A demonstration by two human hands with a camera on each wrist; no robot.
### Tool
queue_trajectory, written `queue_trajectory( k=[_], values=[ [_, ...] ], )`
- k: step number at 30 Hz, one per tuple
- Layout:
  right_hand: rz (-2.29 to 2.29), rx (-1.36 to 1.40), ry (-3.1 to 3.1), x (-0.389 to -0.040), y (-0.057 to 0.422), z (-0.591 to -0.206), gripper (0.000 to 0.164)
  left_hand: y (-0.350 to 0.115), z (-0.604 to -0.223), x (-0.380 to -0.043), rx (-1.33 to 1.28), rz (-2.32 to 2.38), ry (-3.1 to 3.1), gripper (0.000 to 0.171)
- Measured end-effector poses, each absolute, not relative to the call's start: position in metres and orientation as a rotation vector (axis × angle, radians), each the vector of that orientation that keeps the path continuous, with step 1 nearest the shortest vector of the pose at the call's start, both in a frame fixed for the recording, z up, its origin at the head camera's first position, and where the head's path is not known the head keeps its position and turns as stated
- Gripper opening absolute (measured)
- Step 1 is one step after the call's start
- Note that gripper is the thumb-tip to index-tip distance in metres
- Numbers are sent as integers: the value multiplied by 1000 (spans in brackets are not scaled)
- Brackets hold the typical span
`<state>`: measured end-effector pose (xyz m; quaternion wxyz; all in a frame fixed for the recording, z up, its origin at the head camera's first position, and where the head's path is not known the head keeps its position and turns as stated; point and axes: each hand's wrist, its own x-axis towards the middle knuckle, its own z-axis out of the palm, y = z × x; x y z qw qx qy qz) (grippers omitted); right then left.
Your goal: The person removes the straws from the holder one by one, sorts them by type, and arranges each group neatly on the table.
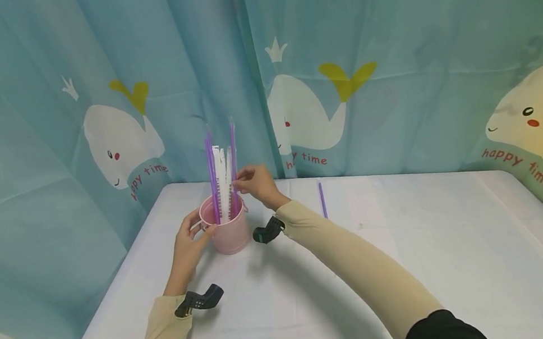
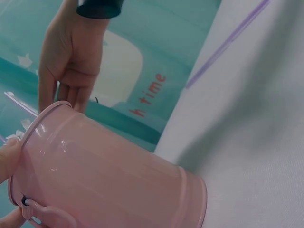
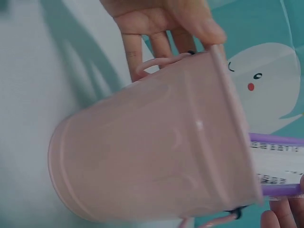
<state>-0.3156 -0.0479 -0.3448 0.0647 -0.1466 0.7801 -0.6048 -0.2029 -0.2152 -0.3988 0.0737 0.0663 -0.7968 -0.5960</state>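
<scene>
A small pink metal bucket (image 1: 231,239) stands upright on the table, with wire-like handles at its sides. My left hand (image 1: 188,254) grips its left side, thumb at the rim and fingers around the handle. Several thin purple straws (image 1: 212,171) in clear wrappers stand in the bucket, along with white printed wrapper strips (image 1: 222,187). At the bucket's right side, my right hand (image 1: 259,185) pinches a purple straw (image 1: 233,146) above the rim. In the right wrist view, the purple straws (image 3: 280,190) and printed strips poke out past the rim, with right fingertips beside them.
Another purple straw (image 1: 323,200) lies on the white-covered table (image 1: 438,245), right of the bucket and partly behind the right forearm. A blue-green curtain (image 1: 216,46) with whale prints hangs along the table's back and left edges.
</scene>
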Motion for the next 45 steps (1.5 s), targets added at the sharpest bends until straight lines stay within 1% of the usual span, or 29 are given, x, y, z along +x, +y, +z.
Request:
queue_trajectory(
  k=[17,24,37,45],
  values=[
    [-1899,-544,2402,-316,-32,-298,18,-213,-406,-206,177,-1784,-2359,72],
    [-1908,-584,2453,-316,-25,-279,17,-211,-410,-207,138,-1780,-2315,71],
    [-1950,-623,2442,-312,-13,-247,18,-210,-408,-202,154,-1746,-2335,71],
    [-1932,-686,2459,-308,2,-233,18,-210,-409,-202,147,-1729,-2342,71]
  ],
)
